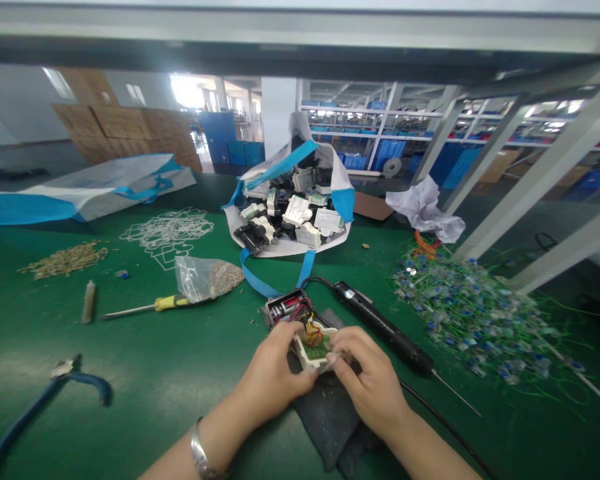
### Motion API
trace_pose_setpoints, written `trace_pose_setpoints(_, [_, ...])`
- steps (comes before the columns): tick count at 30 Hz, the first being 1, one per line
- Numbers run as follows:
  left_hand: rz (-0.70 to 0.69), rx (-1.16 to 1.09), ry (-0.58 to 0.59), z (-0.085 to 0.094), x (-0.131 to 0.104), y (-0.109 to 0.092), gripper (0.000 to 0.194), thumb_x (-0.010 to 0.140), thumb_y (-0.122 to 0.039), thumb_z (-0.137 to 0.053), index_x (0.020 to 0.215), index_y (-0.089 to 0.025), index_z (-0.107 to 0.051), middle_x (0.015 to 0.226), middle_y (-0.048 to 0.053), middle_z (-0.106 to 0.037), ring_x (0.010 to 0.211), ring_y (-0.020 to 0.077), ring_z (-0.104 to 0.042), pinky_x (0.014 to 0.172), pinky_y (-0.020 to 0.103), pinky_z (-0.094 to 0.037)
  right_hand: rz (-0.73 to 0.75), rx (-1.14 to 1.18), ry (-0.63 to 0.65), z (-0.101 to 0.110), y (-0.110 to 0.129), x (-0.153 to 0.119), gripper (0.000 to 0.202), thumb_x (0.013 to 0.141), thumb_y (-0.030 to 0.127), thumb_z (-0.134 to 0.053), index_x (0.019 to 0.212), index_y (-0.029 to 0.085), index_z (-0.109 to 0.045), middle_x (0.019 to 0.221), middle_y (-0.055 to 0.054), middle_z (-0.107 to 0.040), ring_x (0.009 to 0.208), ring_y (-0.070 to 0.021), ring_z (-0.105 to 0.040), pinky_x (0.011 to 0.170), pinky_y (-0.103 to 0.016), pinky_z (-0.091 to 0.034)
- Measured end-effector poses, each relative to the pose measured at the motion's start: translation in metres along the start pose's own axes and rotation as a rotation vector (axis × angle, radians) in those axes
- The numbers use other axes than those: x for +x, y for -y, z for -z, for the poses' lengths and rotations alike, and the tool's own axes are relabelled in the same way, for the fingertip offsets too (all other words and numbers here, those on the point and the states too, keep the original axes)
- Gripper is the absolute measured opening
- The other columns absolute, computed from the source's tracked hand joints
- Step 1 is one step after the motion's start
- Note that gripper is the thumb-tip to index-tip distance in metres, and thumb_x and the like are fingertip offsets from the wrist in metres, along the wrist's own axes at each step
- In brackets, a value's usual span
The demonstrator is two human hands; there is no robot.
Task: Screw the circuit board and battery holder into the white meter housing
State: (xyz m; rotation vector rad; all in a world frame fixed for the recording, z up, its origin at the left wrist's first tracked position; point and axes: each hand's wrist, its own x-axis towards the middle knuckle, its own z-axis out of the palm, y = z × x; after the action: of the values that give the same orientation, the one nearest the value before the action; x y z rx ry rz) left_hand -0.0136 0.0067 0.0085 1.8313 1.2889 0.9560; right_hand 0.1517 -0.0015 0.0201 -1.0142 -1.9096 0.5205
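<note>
Between my two hands sits a small white plastic housing (311, 364) with a green circuit board (320, 349) inside. My left hand (275, 365) grips its left side, fingers curled around the edge. On the right side, my right hand (367, 373) pinches the rim. Red, yellow and black wires (311, 328) run from the board to a black battery case (286, 308), which lies just beyond and holds batteries. Beneath my hands is a dark grey cloth (325, 417). A black electric screwdriver (385, 327) with a long bit lies to the right of my right hand.
A white and blue bag (290, 251) full of similar housings stands behind. At left lie blue-handled cutters (35, 407), a yellow-handled screwdriver (170, 303), a plastic bag of screws (225, 277) and white loops (173, 230). Green-wired parts (475, 313) pile up at right beside metal frame bars (535, 180).
</note>
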Motion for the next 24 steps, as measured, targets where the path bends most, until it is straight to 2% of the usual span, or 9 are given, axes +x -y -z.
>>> trace_pose_setpoints(5, [0.282, -0.522, 0.044, 0.008, 0.007, -0.006, 0.042, 0.058, -0.023, -0.062, 0.094, -0.014, -0.042, 0.085, 0.007, -0.06, 0.078, 0.0206, -0.059, 0.072, 0.031, -0.046, -0.006, -0.089, 0.028, 0.0, -0.004, 0.0, 0.016, 0.084, 0.02, -0.045, 0.068, 0.018, -0.044, 0.082, -0.004, -0.051, 0.079, -0.0166, -0.05, 0.067, -0.028, -0.041])
trace_pose_setpoints(12, [0.301, -0.575, -0.031, 0.013, 0.009, -0.002, 0.032, 0.06, -0.026, -0.062, 0.086, -0.014, -0.046, 0.075, 0.003, -0.06, 0.07, 0.0161, -0.056, 0.063, 0.024, -0.041, -0.01, -0.057, -0.052, -0.004, -0.002, -0.003, 0.013, 0.087, 0.021, -0.038, 0.087, 0.02, -0.05, 0.089, -0.004, -0.055, 0.085, -0.0163, -0.053, 0.074, -0.027, -0.043])
trace_pose_setpoints(15, [0.311, -0.645, -0.081, 0.014, 0.008, 0.001, 0.027, 0.062, -0.026, -0.062, 0.083, -0.014, -0.049, 0.07, 0.001, -0.058, 0.067, 0.0132, -0.054, 0.061, 0.021, -0.04, -0.056, -0.058, -0.131, -0.005, -0.004, -0.003, 0.014, 0.087, 0.022, -0.037, 0.093, 0.021, -0.049, 0.09, -0.004, -0.056, 0.087, -0.0165, -0.054, 0.075, -0.027, -0.043])
trace_pose_setpoints(18, [0.366, -0.746, -0.092, 0.016, 0.008, 0.001, 0.022, 0.066, -0.027, -0.059, 0.082, -0.013, -0.051, 0.076, 0.003, -0.06, 0.071, 0.0149, -0.056, 0.064, 0.023, -0.042, -0.136, -0.095, -0.183, -0.004, -0.006, -0.002, 0.017, 0.088, 0.023, -0.034, 0.091, 0.02, -0.051, 0.087, -0.004, -0.058, 0.083, -0.017, -0.055, 0.073, -0.027, -0.044])
trace_pose_setpoints(21, [0.436, -0.922, -0.1, 0.021, 0.01, -0.002, 0.023, 0.073, -0.03, -0.05, 0.088, -0.012, -0.052, 0.082, 0.008, -0.062, 0.07, 0.0164, -0.058, 0.065, 0.026, -0.044, -0.195, -0.134, -0.136, -0.003, -0.01, 0.001, 0.019, 0.087, 0.024, -0.035, 0.085, 0.018, -0.052, 0.082, -0.005, -0.057, 0.079, -0.0177, -0.055, 0.07, -0.028, -0.044])
trace_pose_setpoints(24, [0.521, -1.081, -0.148, 0.026, 0.013, -0.003, 0.024, 0.079, -0.03, -0.042, 0.092, -0.012, -0.052, 0.072, 0.007, -0.062, 0.059, 0.0142, -0.057, 0.057, 0.023, -0.044, -0.195, -0.16, -0.031, -0.004, -0.014, 0.002, 0.017, 0.085, 0.022, -0.037, 0.076, 0.018, -0.051, 0.081, -0.005, -0.056, 0.079, -0.0184, -0.053, 0.07, -0.03, -0.043])
